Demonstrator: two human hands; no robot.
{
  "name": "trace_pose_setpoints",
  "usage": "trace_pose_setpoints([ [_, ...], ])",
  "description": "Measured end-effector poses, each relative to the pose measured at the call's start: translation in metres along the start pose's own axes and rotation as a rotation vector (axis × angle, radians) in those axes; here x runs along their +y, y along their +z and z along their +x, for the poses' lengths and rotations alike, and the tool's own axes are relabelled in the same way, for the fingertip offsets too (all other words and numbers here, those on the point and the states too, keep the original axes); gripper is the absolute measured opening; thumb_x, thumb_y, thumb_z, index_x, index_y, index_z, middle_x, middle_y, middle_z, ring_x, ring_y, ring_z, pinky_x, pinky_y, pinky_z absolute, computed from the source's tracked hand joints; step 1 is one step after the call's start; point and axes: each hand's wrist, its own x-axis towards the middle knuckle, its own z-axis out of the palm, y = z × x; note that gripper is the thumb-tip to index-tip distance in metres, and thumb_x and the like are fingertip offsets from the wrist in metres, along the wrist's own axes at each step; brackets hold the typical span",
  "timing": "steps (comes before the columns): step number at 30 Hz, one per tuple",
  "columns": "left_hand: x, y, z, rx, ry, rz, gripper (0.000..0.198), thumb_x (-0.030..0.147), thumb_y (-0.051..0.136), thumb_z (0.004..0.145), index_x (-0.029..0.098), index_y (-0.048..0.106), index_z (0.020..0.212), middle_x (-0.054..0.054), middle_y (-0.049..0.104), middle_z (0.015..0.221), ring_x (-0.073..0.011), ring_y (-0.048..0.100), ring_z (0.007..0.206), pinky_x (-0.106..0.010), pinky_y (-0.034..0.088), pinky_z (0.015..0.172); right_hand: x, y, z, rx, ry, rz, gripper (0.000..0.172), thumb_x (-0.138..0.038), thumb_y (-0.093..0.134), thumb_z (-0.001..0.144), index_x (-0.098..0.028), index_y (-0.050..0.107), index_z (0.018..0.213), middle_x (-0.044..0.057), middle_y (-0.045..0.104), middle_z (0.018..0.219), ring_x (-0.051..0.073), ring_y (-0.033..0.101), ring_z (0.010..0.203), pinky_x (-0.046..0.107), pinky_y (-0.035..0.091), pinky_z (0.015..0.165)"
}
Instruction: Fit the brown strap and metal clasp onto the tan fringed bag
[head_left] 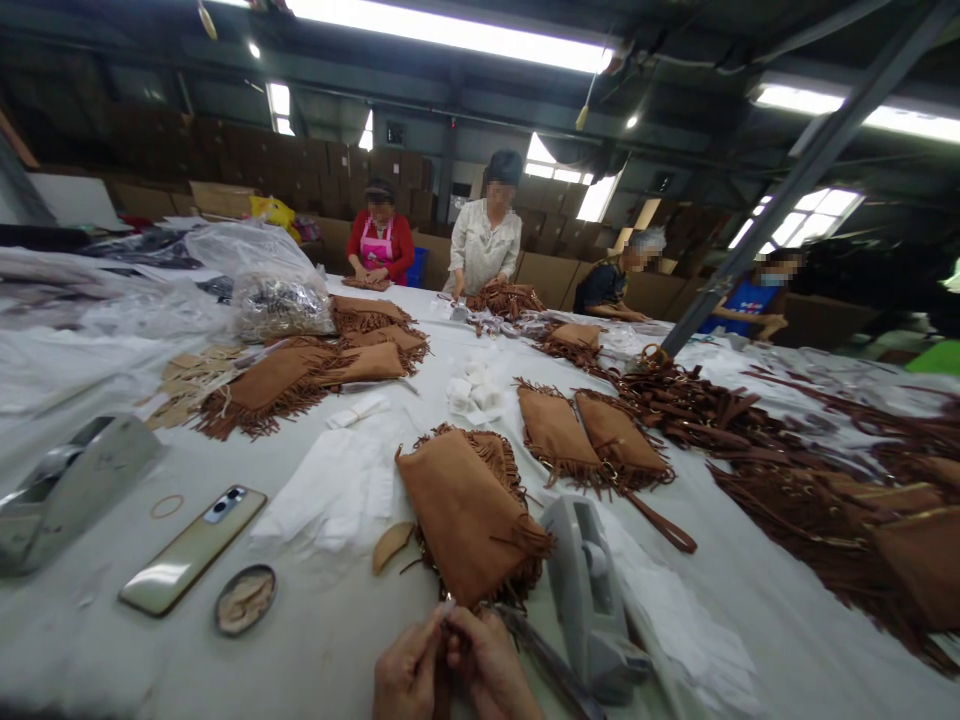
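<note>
Brown and fringed, a bag [469, 510] lies on the counter [322, 645]. Left hand [407, 665] and right hand [489, 655] pinch a tiny item [448, 606].

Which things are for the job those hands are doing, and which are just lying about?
Probably for the job:
brown fringed bag, near the left hand and right hand
small pale thing they pinch, unclear
perhaps the tape dispenser beside the bag

Probably just lying about:
phone
yellow plastic bag

A brown pouch [461, 510], fringed along its edges, lies slightly askew on the white surface [322, 640], plain face up. A small pale piece [448, 606], too small to make out, shows just beside its near end.
</note>
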Motion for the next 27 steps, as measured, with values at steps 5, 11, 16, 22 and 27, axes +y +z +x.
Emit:
trace_pose_setpoints([
  [5,-0.016,-0.006,0.002,-0.067,0.320,0.297,0.042,0.028,0.035,0.087,0.016,0.060,0.118,-0.011,0.066,0.074,-0.0164,0.064,0.067,-0.022,0.052,0.063,-0.005,0.001,-0.007,-0.060,0.023,0.131,0.026,-0.029,0.077,0.058,-0.013,0.056,0.064,-0.001,0.058,0.063,0.009,0.055,0.060,0.020,0.048,0.058],
  [11,0.006,-0.008,0.004,-0.115,-0.006,0.103,0.043,0.043,0.039,0.086,0.014,0.060,0.110,-0.012,0.067,0.088,-0.0189,0.063,0.080,-0.027,0.051,0.072,-0.009,-0.003,0.000,-0.095,-0.044,-0.176,0.034,-0.038,0.077,0.060,-0.010,0.059,0.067,-0.003,0.052,0.051,0.005,0.045,0.044,0.016,0.037,0.042],
  [16,0.027,-0.016,0.015,-0.437,-0.265,-0.227,0.055,0.062,0.054,0.073,0.011,0.056,0.093,-0.004,0.062,0.071,-0.0118,0.055,0.057,-0.021,0.043,0.054,-0.018,-0.014,0.006,-0.121,-0.113,-0.311,0.037,-0.043,0.076,0.059,-0.010,0.059,0.060,-0.003,0.050,0.043,0.004,0.038,0.034,0.016,0.025,0.034],
  [22,0.032,-0.006,0.022,-0.367,-0.232,-0.085,0.055,0.067,0.047,0.074,0.013,0.054,0.070,0.002,0.051,0.058,-0.0097,0.046,0.052,-0.021,0.034,0.051,-0.021,-0.018,0.002,-0.119,-0.149,-0.368,0.040,-0.048,0.074,0.057,-0.009,0.064,0.062,-0.001,0.053,0.045,0.005,0.041,0.037,0.017,0.027,0.036],
  [27,0.031,0.005,0.022,-0.344,-0.357,-0.277,0.058,0.073,0.058,0.058,0.016,0.050,0.058,0.009,0.030,0.043,-0.0050,0.028,0.041,-0.019,0.025,0.041,-0.013,-0.013,-0.001,-0.099,-0.175,-0.415,0.043,-0.054,0.066,0.062,-0.011,0.065,0.060,0.000,0.054,0.044,0.006,0.038,0.035,0.019,0.027,0.037],
])
